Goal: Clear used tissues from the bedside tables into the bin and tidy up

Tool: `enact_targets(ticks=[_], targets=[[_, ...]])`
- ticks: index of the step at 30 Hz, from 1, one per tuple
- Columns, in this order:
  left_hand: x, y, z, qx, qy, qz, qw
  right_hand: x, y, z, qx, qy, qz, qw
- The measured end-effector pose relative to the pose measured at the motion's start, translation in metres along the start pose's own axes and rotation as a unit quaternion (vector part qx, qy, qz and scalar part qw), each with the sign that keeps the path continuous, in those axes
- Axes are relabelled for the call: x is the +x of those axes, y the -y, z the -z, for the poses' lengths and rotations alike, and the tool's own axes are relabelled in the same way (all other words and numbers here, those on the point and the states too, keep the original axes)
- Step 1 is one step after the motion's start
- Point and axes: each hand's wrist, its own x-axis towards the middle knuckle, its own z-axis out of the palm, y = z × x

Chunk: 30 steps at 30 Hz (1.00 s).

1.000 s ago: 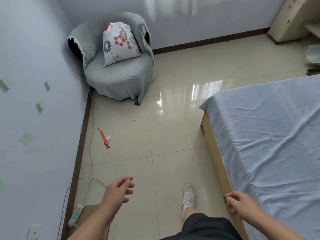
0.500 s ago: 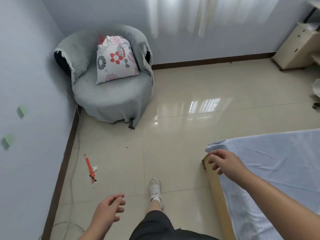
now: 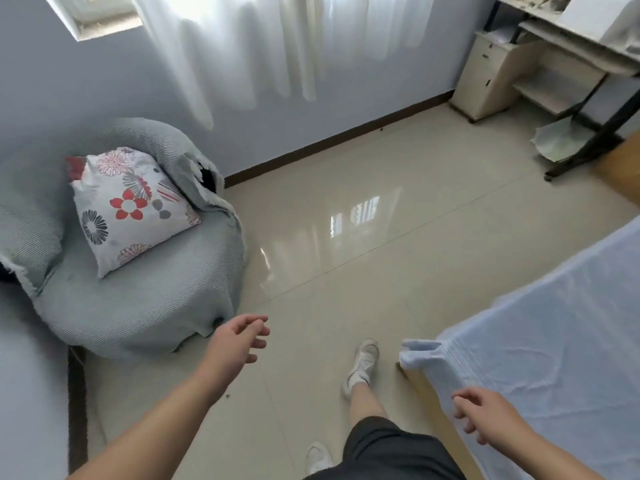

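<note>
Both hands, left [image 3: 239,344] and right [image 3: 485,422], hang loosely open and empty. Rounding the bed [image 3: 540,341], a shin could clip its corner; the glossy floor [image 3: 346,237] looks slippery.

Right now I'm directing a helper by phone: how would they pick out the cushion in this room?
Start at the window wall with the sheer white curtain, then drop to the round grey fabric-covered armchair in the left corner. The square white cushion leans against its backrest; its red, grey and pink flower print sets it apart from the plain grey around it.
</note>
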Motion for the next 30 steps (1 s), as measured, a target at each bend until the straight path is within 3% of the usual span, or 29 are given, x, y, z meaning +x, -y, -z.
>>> enact_targets(ticks=[6,11,18,25,30], targets=[[0.099,-0.085,-0.038,0.028,0.015,0.015,0.999,0.093,0.064,0.044,0.052,-0.005,-0.017,0.998],[0.157,-0.125,-0.059,0.053,0.030,0.049,0.997,0.147,0.182,0.117,0.047,-0.022,0.053,0.997],[0.254,-0.192,-0.100,0.099,0.054,0.089,0.990,0.208,0.314,0.233,0.187,-0.118,0.122,0.968],[0.384,-0.323,-0.208,0.148,0.152,0.058,0.975,0.271,0.320,0.294,0.219,-0.186,0.036,0.957],[0.444,-0.443,-0.307,0.215,0.259,-0.024,0.942,0.284,0.287,0.312,0.268,-0.220,-0.060,0.936]])
